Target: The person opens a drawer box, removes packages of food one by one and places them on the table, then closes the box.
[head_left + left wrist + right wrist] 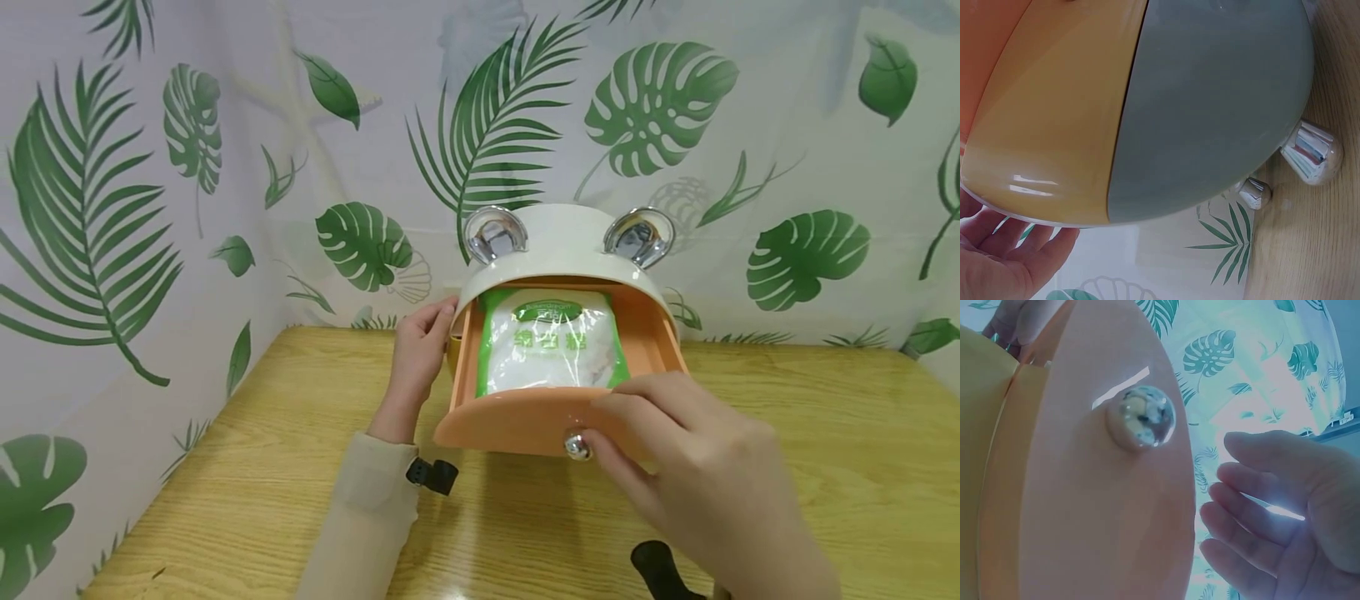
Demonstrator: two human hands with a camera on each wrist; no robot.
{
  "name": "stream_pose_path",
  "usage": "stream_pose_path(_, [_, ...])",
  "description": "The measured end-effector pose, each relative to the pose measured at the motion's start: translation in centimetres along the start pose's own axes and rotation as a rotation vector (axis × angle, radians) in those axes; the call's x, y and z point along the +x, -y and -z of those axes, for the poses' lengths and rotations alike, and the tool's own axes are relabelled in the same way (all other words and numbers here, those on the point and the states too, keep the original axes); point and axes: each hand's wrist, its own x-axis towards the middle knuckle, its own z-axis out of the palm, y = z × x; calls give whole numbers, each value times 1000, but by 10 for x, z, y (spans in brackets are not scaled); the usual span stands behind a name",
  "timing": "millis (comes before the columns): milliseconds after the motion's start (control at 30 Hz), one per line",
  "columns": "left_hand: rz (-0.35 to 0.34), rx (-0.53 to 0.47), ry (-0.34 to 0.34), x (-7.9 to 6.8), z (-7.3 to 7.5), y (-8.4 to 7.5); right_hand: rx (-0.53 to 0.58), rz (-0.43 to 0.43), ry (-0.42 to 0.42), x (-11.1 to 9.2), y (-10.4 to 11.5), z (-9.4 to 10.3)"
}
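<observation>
A rounded white storage box with two silver ear-like knobs stands on the table, its orange top drawer pulled out. In that drawer lies a green-and-white plastic packet with green printing. My left hand rests against the box's left side, its fingertips along the edge beside the yellow drawer. Near the drawer's silver knob, my right hand has its fingers loosely bent. A gap separates it from the knob in the right wrist view, and nothing is between its fingers.
Below the yellow drawer is a grey-green section, with silver feet under it on the wooden table. A leaf-patterned cloth hangs close behind the box. Dark straps sit at both wrists.
</observation>
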Motion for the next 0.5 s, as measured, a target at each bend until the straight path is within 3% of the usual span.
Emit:
stream_pose_path(233, [16, -6, -9, 1, -2, 0, 50, -50, -73, 14, 0, 4])
stream_pose_path(333, [9, -8, -1, 1, -3, 0, 105, -69, -90, 11, -10, 2])
stream_pose_path(400, [-3, -9, 3, 1, -3, -1, 143, -93, -76, -3, -32, -7])
stream_pose_path(500, [-9, -9, -4, 1, -3, -1, 230, -142, -59, -50, -95, -41])
